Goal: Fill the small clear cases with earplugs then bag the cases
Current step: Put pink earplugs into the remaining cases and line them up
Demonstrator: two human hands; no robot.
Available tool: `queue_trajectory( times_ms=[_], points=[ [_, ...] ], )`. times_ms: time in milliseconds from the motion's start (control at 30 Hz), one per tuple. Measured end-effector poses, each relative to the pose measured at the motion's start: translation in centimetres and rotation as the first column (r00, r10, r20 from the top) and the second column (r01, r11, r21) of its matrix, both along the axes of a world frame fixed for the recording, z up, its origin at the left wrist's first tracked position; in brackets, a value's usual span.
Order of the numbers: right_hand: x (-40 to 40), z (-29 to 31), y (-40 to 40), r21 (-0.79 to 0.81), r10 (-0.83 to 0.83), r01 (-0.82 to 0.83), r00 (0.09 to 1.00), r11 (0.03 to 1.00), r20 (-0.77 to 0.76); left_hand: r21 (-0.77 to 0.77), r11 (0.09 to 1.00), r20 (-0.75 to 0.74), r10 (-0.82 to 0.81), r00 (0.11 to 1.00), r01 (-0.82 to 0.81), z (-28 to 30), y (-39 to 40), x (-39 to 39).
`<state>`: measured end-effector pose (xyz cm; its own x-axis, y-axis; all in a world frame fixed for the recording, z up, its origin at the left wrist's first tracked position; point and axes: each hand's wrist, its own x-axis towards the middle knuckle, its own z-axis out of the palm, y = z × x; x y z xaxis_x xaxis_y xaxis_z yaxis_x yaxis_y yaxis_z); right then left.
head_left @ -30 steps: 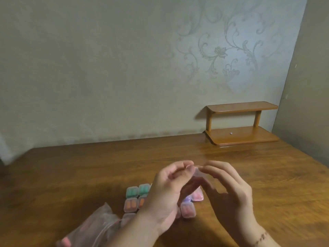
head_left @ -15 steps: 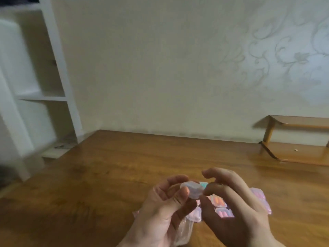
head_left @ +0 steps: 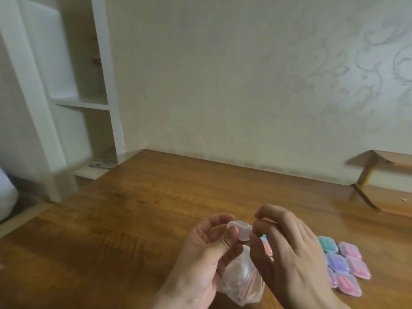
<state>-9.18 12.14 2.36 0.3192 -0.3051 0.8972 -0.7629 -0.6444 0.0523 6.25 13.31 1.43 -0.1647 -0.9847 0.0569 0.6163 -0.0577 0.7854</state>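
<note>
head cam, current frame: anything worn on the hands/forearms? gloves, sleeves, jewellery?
Nothing worn that shows. The left hand and right hand are bare: no gloves, no rings visible on the fingers in view. What shows of both forearms down to the bottom edge of the frame is bare too, with no sleeve cuff, watch or band in sight.

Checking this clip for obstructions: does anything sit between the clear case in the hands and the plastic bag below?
Nothing visible does. Both hands, left and right, pinch the clear case above the table; the plastic bag lies just beneath, with open air between.
</note>
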Motion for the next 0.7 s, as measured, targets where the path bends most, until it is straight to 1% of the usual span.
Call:
queue_trajectory(
  times_ms=[67, 133, 200, 267, 300, 333, 400, 433, 500, 533, 567, 600, 633, 667, 700],
  points=[
    [0.0, -0.2, -0.1, 0.035, -0.009, 0.008, 1.0, 0.999, 0.013, -0.001, 1.0, 0.03, 0.008, 1.0, -0.008, 0.0, 0.1, 0.1],
    [-0.1, -0.6, -0.2, 0.086, 0.004, -0.011, 0.997, 0.996, 0.075, -0.028, 1.0, 0.096, 0.011, 0.995, -0.008, 0.0, 0.0, 0.5],
    [-0.3, -0.8, -0.3, 0.161, 0.033, -0.063, 0.983, 0.985, 0.179, -0.097, 0.995, 0.235, 0.008, 0.972, 0.015, 0.1, 0.0, 1.0],
    [-0.3, -1.0, -0.5, 0.249, 0.057, -0.122, 0.965, 0.961, 0.257, -0.155, 0.985, 0.436, -0.004, 0.9, 0.079, 0.1, 0.0, 1.2],
    [-0.3, -1.1, -0.7, 0.295, 0.077, -0.16, 0.958, 0.942, 0.275, -0.171, 0.978, 0.5, -0.018, 0.866, 0.118, 0.0, 0.0, 1.1],
    [-0.3, -1.3, -0.8, 0.33, 0.104, -0.196, 0.955, 0.924, 0.277, -0.178, 0.972, 0.529, -0.035, 0.848, 0.151, 0.0, 0.1, 1.0],
    [-0.4, -1.3, -0.9, 0.366, 0.158, -0.25, 0.951, 0.896, 0.264, -0.179, 0.97, 0.517, -0.049, 0.855, 0.165, 0.3, -0.1, 1.1],
    [-0.6, -1.2, -0.8, 0.374, 0.178, -0.282, 0.941, 0.884, 0.289, -0.157, 0.977, 0.487, -0.052, 0.872, 0.145, 0.6, -0.3, 1.2],
    [-1.5, -0.5, -0.4, 0.378, 0.185, -0.344, 0.899, 0.86, 0.397, -0.071, 0.995, 0.41, -0.028, 0.912, 0.063, 1.1, -1.5, 2.0],
    [-2.2, -0.1, -0.2, 0.385, 0.178, -0.357, 0.886, 0.851, 0.428, -0.023, 1.0, 0.39, 0.004, 0.921, 0.005, 1.2, -2.1, 2.4],
    [-2.9, 0.2, 0.0, 0.416, 0.168, -0.346, 0.897, 0.841, 0.408, 0.02, 0.998, 0.373, 0.044, 0.927, -0.055, 1.2, -2.9, 2.9],
    [-3.7, 0.4, 0.1, 0.472, 0.164, -0.314, 0.929, 0.824, 0.331, 0.062, 0.991, 0.331, 0.089, 0.939, -0.116, 0.9, -3.6, 3.4],
    [-4.3, 0.4, 0.1, 0.536, 0.177, -0.265, 0.961, 0.801, 0.211, 0.116, 0.978, 0.269, 0.138, 0.953, -0.175, 0.6, -4.1, 3.7],
    [-4.7, 0.1, 0.0, 0.591, 0.203, -0.21, 0.976, 0.779, 0.08, 0.17, 0.962, 0.211, 0.175, 0.962, -0.213, 0.1, -4.4, 3.8],
    [-4.9, -0.3, -0.1, 0.625, 0.235, -0.163, 0.971, 0.764, -0.034, 0.208, 0.949, 0.182, 0.2, 0.963, -0.236, -0.4, -4.6, 3.9]
  ],
)
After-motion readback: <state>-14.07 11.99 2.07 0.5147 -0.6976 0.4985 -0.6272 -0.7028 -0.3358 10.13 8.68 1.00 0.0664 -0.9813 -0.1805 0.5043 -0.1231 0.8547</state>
